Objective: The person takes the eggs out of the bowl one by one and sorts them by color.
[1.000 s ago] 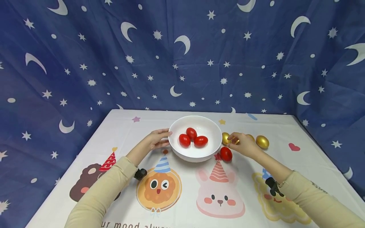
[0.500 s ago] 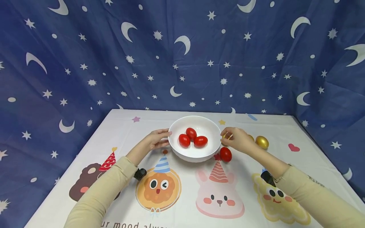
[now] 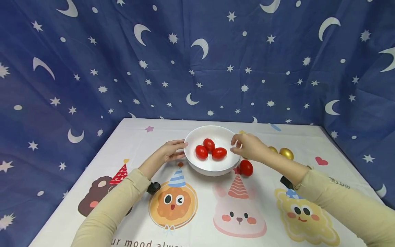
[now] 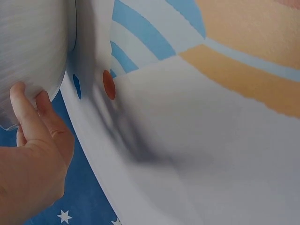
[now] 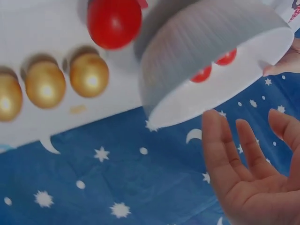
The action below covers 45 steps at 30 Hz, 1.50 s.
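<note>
My left hand point(image 3: 169, 151) holds the left side of a white bowl point(image 3: 213, 167), fingers against its outer wall and one fingertip at the rim. Three glossy red eggs point(image 3: 201, 152) lie together inside. At the bowl's right rim is my right hand point(image 3: 249, 145), its fingers spread and nothing between them. In the right wrist view, the fingertips point(image 5: 210, 117) of this hand are just off the rim. A fourth, identical red egg point(image 3: 246, 168) rests on the table by the bowl's right side. Gold eggs point(image 3: 286, 153) lie to the right, partly hidden by the right hand.
The table wears a white cloth point(image 3: 206, 209) printed with cartoon figures. Behind it hangs a dark blue curtain point(image 3: 172, 106) with moons and stars. The right wrist view has three gold eggs point(image 5: 89, 75) in a row beside the loose red egg point(image 5: 115, 23).
My right hand has moved left, from the gold eggs to the bowl's right rim. My left hand stays on the bowl, and the three red eggs inside have not shifted.
</note>
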Tool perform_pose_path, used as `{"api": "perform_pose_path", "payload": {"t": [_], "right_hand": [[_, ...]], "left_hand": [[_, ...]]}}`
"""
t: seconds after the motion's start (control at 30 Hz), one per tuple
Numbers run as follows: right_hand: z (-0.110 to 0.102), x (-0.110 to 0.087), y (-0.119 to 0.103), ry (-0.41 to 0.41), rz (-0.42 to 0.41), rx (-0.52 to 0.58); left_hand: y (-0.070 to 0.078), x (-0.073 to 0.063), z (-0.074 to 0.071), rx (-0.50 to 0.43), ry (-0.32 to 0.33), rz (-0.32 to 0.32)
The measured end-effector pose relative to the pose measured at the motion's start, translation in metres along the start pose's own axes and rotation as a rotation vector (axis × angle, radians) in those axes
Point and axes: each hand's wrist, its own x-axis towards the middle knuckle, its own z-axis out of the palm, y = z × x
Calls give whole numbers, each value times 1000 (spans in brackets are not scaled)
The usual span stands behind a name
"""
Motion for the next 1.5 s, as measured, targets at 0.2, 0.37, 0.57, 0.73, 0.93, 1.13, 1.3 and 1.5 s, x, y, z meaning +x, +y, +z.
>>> {"api": "perform_pose_path", "payload": {"t": [0.2, 0.37, 0.57, 0.73, 0.93, 1.13, 1.3, 1.5], "right_hand": [[-6, 12, -13, -77, 13, -59], [-6, 24, -15, -82, -15, -104], [-7, 39, -17, -115, -36, -110], [-10, 51, -24, -159, -53, -137], [-9, 65, -29, -219, -80, -189], [-8, 82, -21, -316, -84, -250], [-1, 95, -16, -479, -43, -235], [12, 105, -7, -540, -2, -196]], "left_hand": [[0, 0, -1, -4, 4, 1], [0, 0, -1, 10, 4, -2], [1, 1, 0, 25, 14, -6], [3, 1, 2, 14, 9, -15], [5, 1, 0, 26, 15, -24], [5, 1, -1, 25, 13, -24], [3, 2, -2, 10, 10, -26], [3, 1, -1, 12, 10, -29]]}}
